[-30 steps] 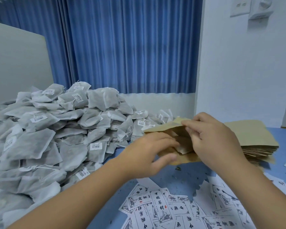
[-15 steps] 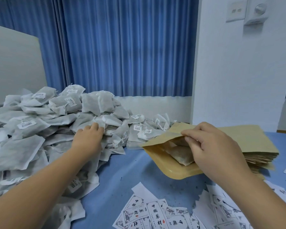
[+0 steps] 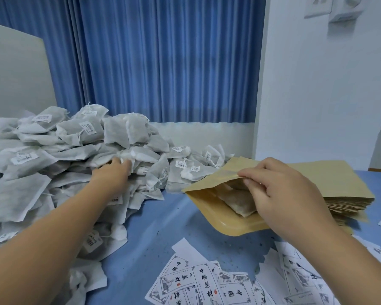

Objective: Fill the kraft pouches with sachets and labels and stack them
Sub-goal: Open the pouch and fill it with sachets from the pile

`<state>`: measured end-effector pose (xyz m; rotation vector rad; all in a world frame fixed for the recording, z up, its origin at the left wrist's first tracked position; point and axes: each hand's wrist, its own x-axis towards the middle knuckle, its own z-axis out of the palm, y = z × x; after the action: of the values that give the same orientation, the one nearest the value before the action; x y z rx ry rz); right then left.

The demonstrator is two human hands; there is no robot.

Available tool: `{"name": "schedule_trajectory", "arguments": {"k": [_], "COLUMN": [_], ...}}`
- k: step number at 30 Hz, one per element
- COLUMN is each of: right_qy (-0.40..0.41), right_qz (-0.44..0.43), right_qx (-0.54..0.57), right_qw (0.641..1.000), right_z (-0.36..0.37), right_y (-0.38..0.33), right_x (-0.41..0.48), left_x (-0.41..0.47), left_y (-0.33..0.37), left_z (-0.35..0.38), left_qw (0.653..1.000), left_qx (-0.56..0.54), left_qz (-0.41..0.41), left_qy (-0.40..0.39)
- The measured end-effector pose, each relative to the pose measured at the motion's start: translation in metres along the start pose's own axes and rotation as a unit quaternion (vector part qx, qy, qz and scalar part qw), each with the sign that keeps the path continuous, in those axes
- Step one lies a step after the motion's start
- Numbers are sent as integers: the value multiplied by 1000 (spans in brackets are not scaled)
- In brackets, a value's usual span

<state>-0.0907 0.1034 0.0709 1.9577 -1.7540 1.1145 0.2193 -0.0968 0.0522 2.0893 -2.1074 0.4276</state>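
My right hand (image 3: 279,190) pinches the upper lip of an open kraft pouch (image 3: 209,203), holding its mouth apart above the table. A brownish sachet (image 3: 235,201) lies inside the pouch. My left hand (image 3: 113,175) reaches into the big heap of white sachets (image 3: 59,164) on the left, its fingertips buried among them; whether it grips one is hidden. Printed paper labels (image 3: 198,280) lie scattered on the blue table (image 3: 167,216) in front of me.
A stack of flat kraft pouches (image 3: 339,183) sits behind my right hand by the white wall. More labels (image 3: 299,269) lie at the lower right. A blue curtain hangs behind the table, and a grey board stands at the far left.
My left hand left the pouch, went left to the sachet heap, and has pushed deeper into it. My right hand keeps the pouch open, now with a sachet inside.
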Motion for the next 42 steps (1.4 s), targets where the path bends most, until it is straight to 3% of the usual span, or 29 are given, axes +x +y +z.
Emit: {"name": "schedule_trajectory", "arguments": {"k": [10, 15, 19, 23, 26, 29, 34, 38, 42], "right_qy": [-13, -17, -12, 2, 28, 41, 37, 24, 17], "right_qz": [7, 17, 26, 39, 68, 102, 109, 103, 101], "right_qx": [-6, -8, -3, -7, -26, -56, -69, -74, -70], "right_qw": [1000, 1000, 1000, 999, 997, 992, 991, 992, 992], "right_z": [0, -4, -7, -10, -13, -13, -14, -14, -14], "right_y": [1, 2, 4, 9, 13, 16, 14, 12, 12], "right_x": [1, 1, 3, 6, 8, 10, 9, 9, 10], "left_x": [-23, -54, -81, -108, -130, -138, -136, -128, -121], "left_y": [-12, 9, 37, 67, 84, 89, 83, 79, 67], "left_z": [-24, -39, -47, -45, -38, -29, -8, 5, 9], "left_qw": [983, 922, 875, 866, 862, 865, 888, 911, 932], "left_qx": [-66, -228, -288, -312, -262, -216, -203, -193, -176], "left_qz": [46, 83, 140, 228, 337, 381, 379, 361, 313], "left_qy": [165, 302, 363, 317, 272, 244, 161, 44, -36]}}
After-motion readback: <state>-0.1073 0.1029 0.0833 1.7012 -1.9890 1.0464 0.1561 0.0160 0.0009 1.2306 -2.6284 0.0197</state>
